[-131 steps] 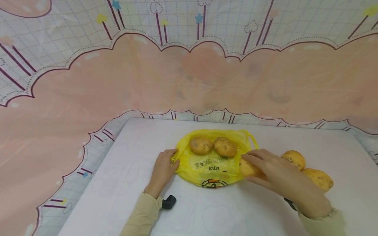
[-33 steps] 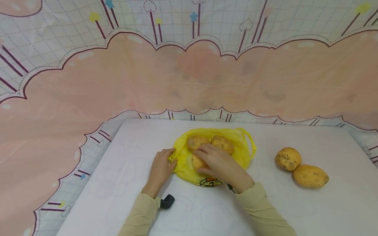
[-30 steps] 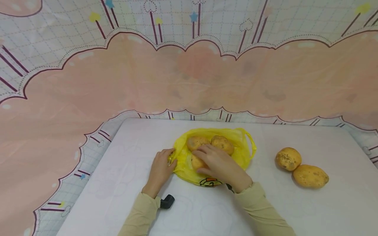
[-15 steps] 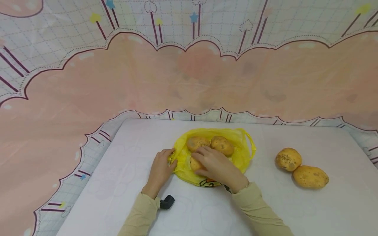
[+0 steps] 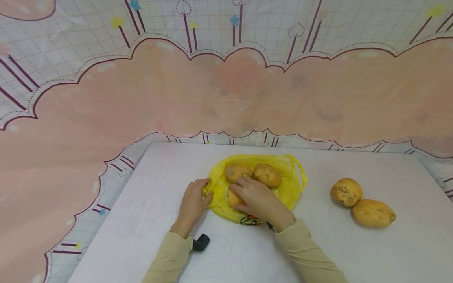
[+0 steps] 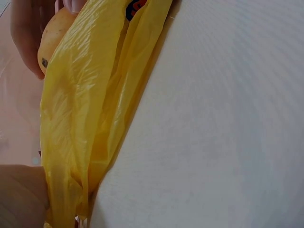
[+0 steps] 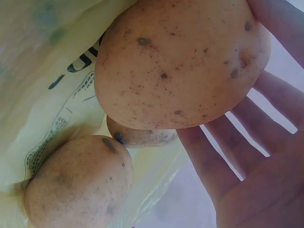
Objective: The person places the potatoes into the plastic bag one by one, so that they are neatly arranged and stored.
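A yellow plastic bag [image 5: 291, 190] lies on the white table with its mouth spread. My left hand [image 5: 192, 202] pinches the bag's left edge. In the left wrist view the folded yellow plastic [image 6: 80, 99] runs up from the thumb. Over the front part of the bag, my right hand [image 5: 260, 200] grips a potato [image 5: 233, 197]. The right wrist view shows that potato [image 7: 180, 66] close up, fingers and thumb around it; whether it touches the bag cannot be told. Behind it, two more potatoes sit in the bag, one left [image 5: 237, 172] and one right [image 5: 267, 175].
To the right of the bag, a rounder potato [image 5: 347, 192] and a longer potato [image 5: 373, 213] lie touching each other on the table [image 5: 141, 220]. A patterned pink and white cloth [image 5: 226, 98] hangs behind the table. The bag's handle loop [image 5: 302, 175] sticks out on the right.
Over the last several seconds my right hand has carried the potato leftward from the bag's right edge to its middle. In the last second it shifted slightly left. My left hand stayed put.
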A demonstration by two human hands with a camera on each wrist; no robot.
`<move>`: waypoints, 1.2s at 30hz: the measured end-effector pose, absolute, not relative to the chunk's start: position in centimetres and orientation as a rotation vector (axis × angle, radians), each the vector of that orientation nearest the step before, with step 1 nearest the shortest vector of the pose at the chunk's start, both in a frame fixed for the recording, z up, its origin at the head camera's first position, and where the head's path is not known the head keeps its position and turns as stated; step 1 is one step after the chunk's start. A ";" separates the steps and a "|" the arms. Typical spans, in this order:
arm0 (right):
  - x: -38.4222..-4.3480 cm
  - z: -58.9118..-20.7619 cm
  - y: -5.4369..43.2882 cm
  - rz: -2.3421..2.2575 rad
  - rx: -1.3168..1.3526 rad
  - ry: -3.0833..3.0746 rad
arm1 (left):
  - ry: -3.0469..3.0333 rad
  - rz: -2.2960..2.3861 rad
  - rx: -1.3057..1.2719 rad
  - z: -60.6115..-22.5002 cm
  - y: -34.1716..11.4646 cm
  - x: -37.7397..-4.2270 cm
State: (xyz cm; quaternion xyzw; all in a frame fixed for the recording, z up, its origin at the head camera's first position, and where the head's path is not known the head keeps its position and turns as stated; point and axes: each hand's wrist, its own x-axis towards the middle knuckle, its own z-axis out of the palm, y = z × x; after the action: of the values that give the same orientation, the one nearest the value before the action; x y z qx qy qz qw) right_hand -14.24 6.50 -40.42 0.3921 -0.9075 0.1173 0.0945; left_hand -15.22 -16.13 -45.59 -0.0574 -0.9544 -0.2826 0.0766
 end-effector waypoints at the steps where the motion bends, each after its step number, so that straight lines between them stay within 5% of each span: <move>1: -14.2 -40.5 6.4 0.347 1.165 -2.691 | -2.861 -0.846 -0.174 -45.6 -16.2 -15.2; 36: -15.6 -40.5 7.3 0.335 1.198 -2.588 | -2.844 -0.831 -0.132 -45.4 -14.9 -16.0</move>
State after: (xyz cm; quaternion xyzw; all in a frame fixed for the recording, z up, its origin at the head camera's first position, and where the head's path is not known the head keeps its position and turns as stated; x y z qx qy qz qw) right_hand -15.58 7.32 -40.53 0.4134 -0.8931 0.1156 0.1348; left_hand -16.05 -14.93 -45.43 -0.0444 -0.9553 -0.2789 0.0876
